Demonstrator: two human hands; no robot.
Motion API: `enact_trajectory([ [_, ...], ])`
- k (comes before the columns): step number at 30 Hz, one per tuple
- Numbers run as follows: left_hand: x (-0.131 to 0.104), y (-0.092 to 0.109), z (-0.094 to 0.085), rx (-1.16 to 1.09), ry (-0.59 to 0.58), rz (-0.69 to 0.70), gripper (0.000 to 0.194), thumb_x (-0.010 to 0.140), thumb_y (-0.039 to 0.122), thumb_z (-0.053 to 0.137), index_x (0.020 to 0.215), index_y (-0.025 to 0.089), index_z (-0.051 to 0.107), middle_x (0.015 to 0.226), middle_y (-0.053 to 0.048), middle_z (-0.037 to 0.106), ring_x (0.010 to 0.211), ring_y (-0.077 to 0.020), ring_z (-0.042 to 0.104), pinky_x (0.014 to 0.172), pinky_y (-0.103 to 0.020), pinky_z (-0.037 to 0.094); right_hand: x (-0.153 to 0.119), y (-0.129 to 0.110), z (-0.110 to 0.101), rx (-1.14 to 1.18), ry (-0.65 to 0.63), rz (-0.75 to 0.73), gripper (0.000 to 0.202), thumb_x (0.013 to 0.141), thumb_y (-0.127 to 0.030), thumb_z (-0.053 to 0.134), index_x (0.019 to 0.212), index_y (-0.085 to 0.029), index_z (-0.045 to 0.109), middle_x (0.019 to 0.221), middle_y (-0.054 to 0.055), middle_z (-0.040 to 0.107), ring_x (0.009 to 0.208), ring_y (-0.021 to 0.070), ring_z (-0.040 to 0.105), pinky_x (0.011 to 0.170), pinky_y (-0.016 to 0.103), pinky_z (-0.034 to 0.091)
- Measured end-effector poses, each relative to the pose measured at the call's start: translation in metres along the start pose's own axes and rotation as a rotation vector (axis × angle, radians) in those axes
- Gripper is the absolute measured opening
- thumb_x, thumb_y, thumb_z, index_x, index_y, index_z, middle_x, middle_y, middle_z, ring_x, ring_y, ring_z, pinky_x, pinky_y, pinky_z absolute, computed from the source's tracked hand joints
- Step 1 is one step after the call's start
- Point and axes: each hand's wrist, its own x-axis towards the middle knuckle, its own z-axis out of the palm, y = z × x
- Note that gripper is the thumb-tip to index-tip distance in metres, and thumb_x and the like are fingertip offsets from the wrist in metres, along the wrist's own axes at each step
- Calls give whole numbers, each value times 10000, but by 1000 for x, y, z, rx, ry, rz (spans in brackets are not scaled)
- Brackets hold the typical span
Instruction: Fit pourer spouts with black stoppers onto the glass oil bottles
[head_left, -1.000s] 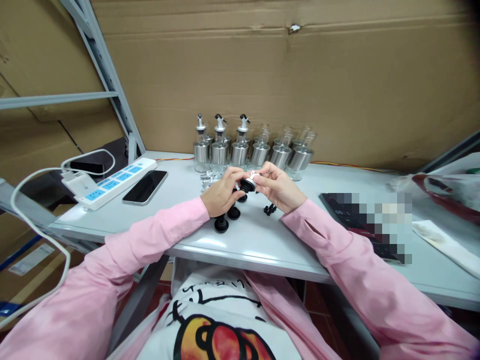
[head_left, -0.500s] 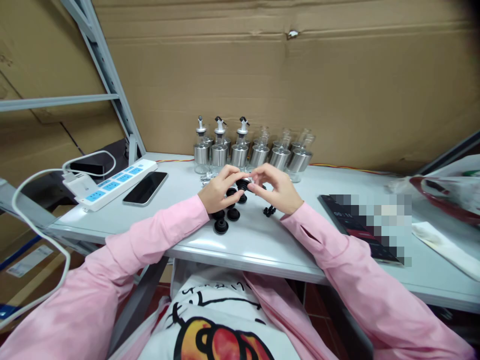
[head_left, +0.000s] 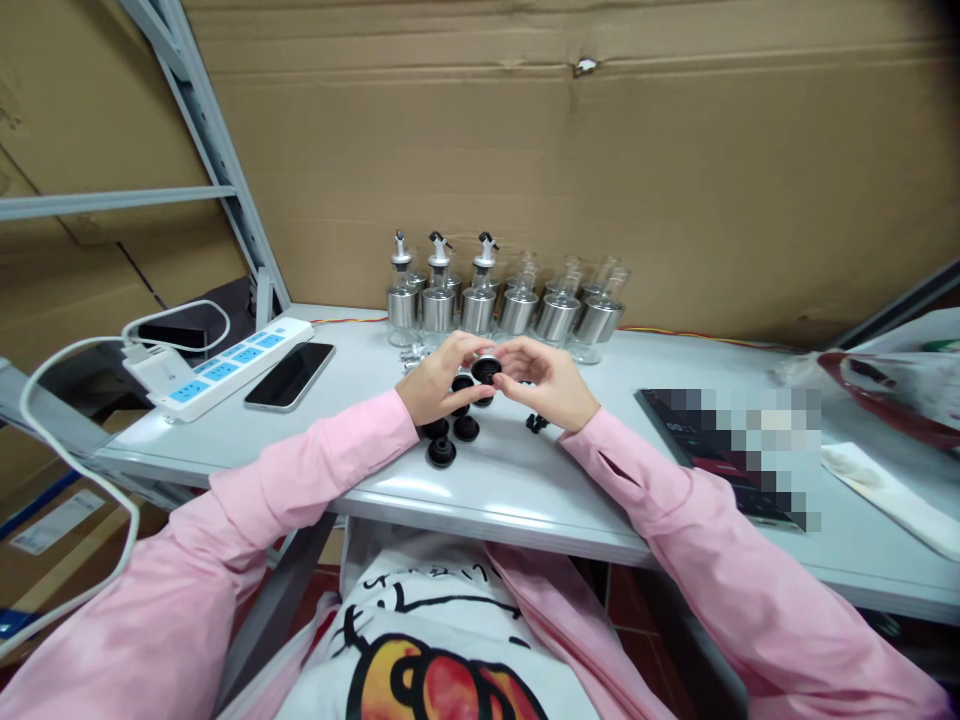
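Between my two hands, above the table, is a round black ribbed stopper [head_left: 487, 371]. My left hand [head_left: 441, 380] curls its fingers round the stopper's left side. From the right, the thumb and fingers of my right hand [head_left: 546, 380] close on the same stopper. Several more black stoppers lie below and left of it, the nearest to the edge being one black stopper [head_left: 441, 452]. Small black parts [head_left: 536, 423] lie under my right hand. Some silvery parts [head_left: 412, 355] show behind my left hand, partly hidden by it.
Glass bottles with steel bands [head_left: 519, 305] stand in rows at the back, three with pourers. A power strip [head_left: 236, 370] and phone [head_left: 290, 377] lie left. On the right are a tablet [head_left: 697, 440], a white strip [head_left: 892, 500] and a plastic bag [head_left: 900, 390].
The fingers of my right hand have come down and closed in on the stopper. The stopper now shows more fully between both hands.
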Motion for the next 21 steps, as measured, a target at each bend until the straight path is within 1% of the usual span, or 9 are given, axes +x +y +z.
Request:
enact_trajectory([
  [3,1,3,-3,32,-47,-66,321,844,296,497,1128,170,415,1029,-84,489,889,-163,523,784,-303,486,1,2,1,29,38,-23,287,644,-337,716,832,-185,561,703,-1,624,593,104,582,604,254,523],
  [5,1,5,-5,90,-69,-135,272,825,297,476,1055,158,435,961,-72,506,836,-164,521,760,-310,465,1,3,0,46,44,-31,286,642,-330,720,818,-188,546,699,-4,619,606,102,589,615,250,528],
  [7,3,8,-6,168,-127,-203,230,809,330,459,962,158,461,867,-48,526,771,-166,519,728,-318,432,1,2,0,61,23,-23,277,639,-299,717,818,-189,537,705,-5,621,616,101,597,626,247,531],
  [10,4,11,-8,221,-249,-276,213,788,363,417,837,165,478,743,-17,539,695,-165,517,708,-324,386,0,2,-1,39,-61,15,280,639,-242,693,871,-180,549,704,-2,629,621,104,612,631,247,530],
  [12,5,12,-9,218,-289,-305,222,774,378,398,780,169,472,692,-6,541,659,-159,513,707,-323,370,-1,1,0,12,-98,29,309,642,-217,674,926,-171,562,713,4,637,630,108,621,642,251,533],
  [14,5,12,-10,213,-313,-317,233,767,390,384,739,172,465,665,-1,544,643,-156,511,710,-320,360,-1,1,0,-5,-107,20,327,645,-203,659,958,-167,570,743,12,649,643,110,628,665,258,538],
  [17,6,13,-10,197,-361,-332,240,758,388,371,710,172,464,653,-3,558,632,-150,515,719,-319,352,-1,-1,1,-31,-110,-5,317,644,-195,642,952,-165,578,757,16,654,646,108,628,676,257,541],
  [21,7,14,-9,191,-400,-371,222,722,377,375,668,174,446,620,2,555,589,-138,500,726,-320,344,-2,-2,2,-73,-126,-7,287,636,-199,624,916,-158,574,704,5,636,616,104,614,641,244,532],
])
